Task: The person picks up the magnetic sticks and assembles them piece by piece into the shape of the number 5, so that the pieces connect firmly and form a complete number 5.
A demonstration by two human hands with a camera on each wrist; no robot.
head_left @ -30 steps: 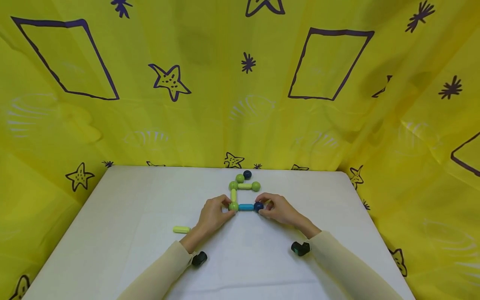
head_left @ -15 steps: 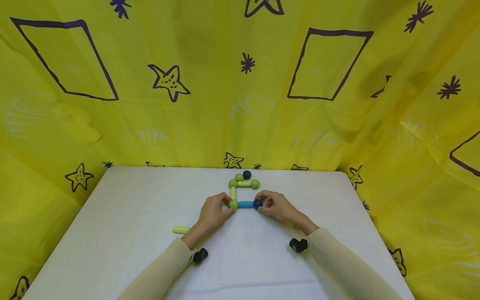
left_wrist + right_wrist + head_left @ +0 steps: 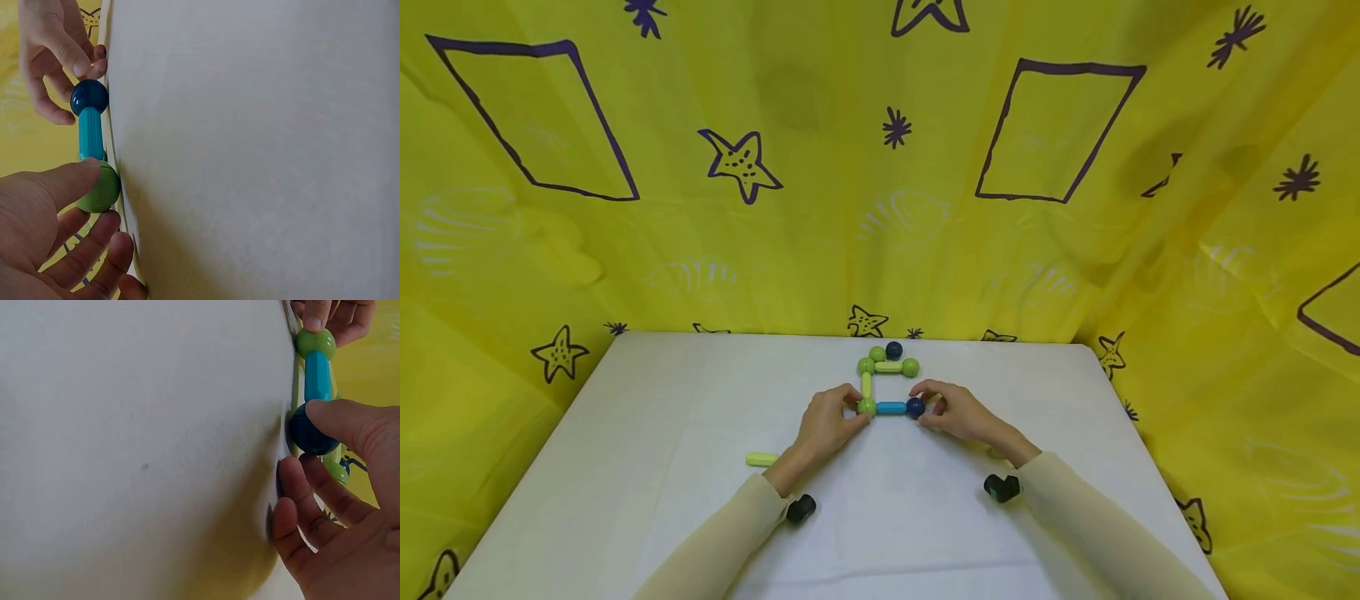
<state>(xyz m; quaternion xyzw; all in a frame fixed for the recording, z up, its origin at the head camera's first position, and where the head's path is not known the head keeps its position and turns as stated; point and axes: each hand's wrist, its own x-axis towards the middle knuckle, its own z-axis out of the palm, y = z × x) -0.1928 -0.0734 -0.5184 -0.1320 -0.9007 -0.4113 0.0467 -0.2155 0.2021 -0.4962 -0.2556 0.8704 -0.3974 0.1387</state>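
Note:
In the head view my left hand (image 3: 829,429) pinches a green ball (image 3: 867,407) at the near left corner of a ball-and-stick frame. My right hand (image 3: 961,412) holds a dark blue ball (image 3: 915,407) between thumb and fingers. A light blue stick (image 3: 891,408) joins the two balls. From the green ball a yellow-green stick (image 3: 867,386) runs away to a second green ball (image 3: 866,367). Another yellow-green stick (image 3: 889,367) leads right from there to a third green ball (image 3: 911,367). In the right wrist view my thumb lies on the dark blue ball (image 3: 312,432).
Behind the frame lie another green ball (image 3: 877,354) and a dark blue ball (image 3: 893,351), side by side. A loose yellow-green stick (image 3: 762,459) lies by my left forearm. The white table (image 3: 895,517) meets a yellow patterned curtain (image 3: 820,208) at the back and sides.
Both hands and the frame have shifted slightly away from me, mostly in the first half second. The grip on both balls looks the same.

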